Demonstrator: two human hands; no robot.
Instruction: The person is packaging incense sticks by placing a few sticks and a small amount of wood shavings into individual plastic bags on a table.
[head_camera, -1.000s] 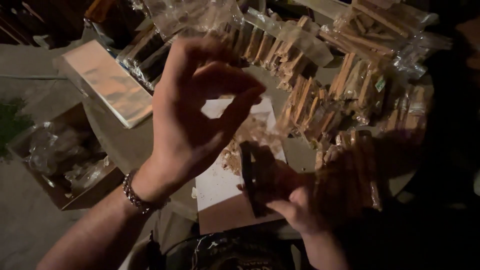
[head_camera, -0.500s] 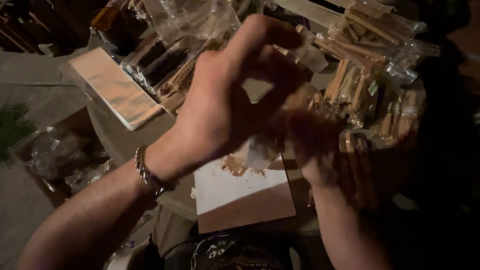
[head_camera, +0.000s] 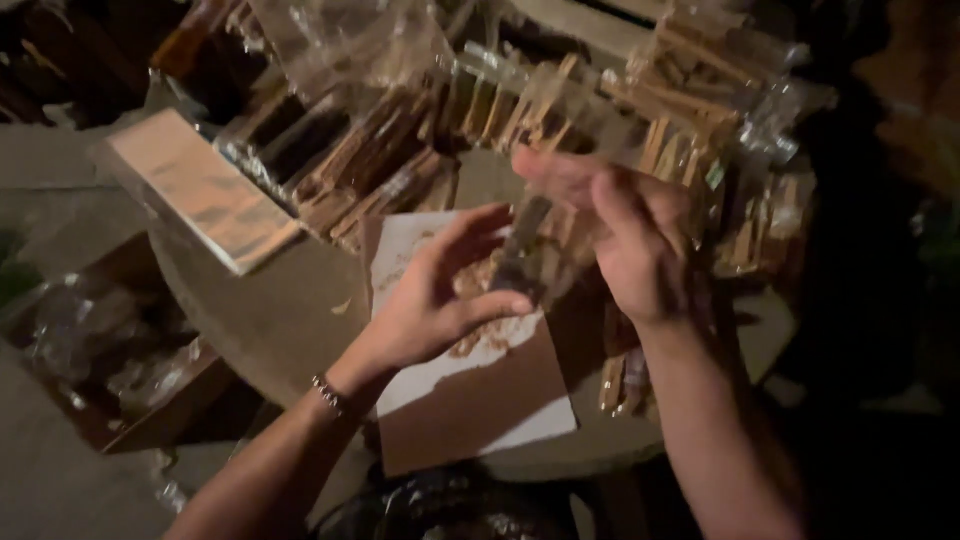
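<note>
1. Over the middle of the round table (head_camera: 270, 310), two bare hands met above one white sheet (head_camera: 500, 390) scattered with brown crumbs (head_camera: 480, 335)
2. One left hand (head_camera: 435, 295), with a bead bracelet (head_camera: 330, 395) at the wrist, was half curled, its thumb and fingers pinched on the lower end of one clear bag (head_camera: 525, 250)
3. One right hand (head_camera: 625, 235) was loosely curled, gripping the upper part of the same bag from the far side
4. Inside the bag one dark stick showed; whether there were more I could not tell
5. Behind the hands lay many bagged bundles of sticks (head_camera: 690, 80), too blurred and overlapped to count
6. One flat stack of shiny bags (head_camera: 200, 190) lay at the table's left edge
7. One cardboard box (head_camera: 120, 350) holding crumpled plastic stood below the table on the left
</note>
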